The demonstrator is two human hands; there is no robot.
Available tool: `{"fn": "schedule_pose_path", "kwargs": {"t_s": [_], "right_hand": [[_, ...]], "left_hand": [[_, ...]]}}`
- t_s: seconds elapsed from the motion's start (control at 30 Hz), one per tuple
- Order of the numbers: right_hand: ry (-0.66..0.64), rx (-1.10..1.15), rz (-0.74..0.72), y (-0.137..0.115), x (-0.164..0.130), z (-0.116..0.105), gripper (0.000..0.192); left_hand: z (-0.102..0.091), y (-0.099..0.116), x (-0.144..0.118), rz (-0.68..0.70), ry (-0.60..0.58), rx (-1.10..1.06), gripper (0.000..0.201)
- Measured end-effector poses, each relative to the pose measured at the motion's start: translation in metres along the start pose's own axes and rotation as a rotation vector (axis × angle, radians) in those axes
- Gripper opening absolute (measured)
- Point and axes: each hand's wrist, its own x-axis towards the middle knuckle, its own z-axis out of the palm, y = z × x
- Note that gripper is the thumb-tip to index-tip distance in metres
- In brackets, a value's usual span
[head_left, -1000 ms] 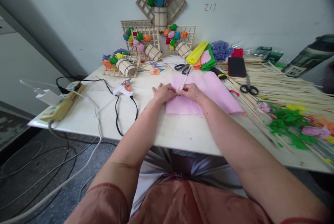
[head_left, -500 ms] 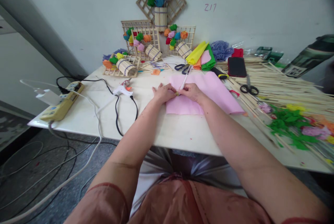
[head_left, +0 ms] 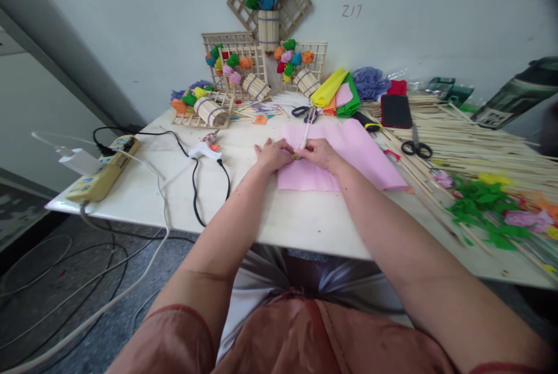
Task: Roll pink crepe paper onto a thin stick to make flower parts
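My left hand [head_left: 274,155] and my right hand [head_left: 321,154] meet over a pink crepe paper sheet [head_left: 366,159] lying on the table. Between their fingertips is a small yellow-green piece [head_left: 297,156], mostly covered by the fingers. A thin white stick [head_left: 307,131] slants up and away from the right fingertips. The right thumb and fingers are closed in a pinch. On the left, thumb and forefinger pinch at the yellow-green piece while the other fingers spread outward. Dark-handled scissors [head_left: 300,111] lie just beyond the stick's far end.
A white glue gun [head_left: 204,152] with a black cord and a yellow power strip [head_left: 102,173] are on the left. Stick lattices with paper flowers [head_left: 257,86] stand behind. At right lie a phone [head_left: 396,111], scissors [head_left: 416,148], many wooden sticks [head_left: 475,147] and green paper scraps [head_left: 483,211].
Both hands stay in nearly the same place over the pink paper. The white stick's far end has shifted very slightly left.
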Motion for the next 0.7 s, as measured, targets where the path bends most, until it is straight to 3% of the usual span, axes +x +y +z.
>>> {"fn": "schedule_pose_path", "kwargs": {"t_s": [0.7], "right_hand": [[0.054,0.009,0.0,0.0036,0.0021,0.0016,0.028]], "left_hand": [[0.0005,-0.0007,-0.0012,0.017,0.002,0.016,0.024]]}}
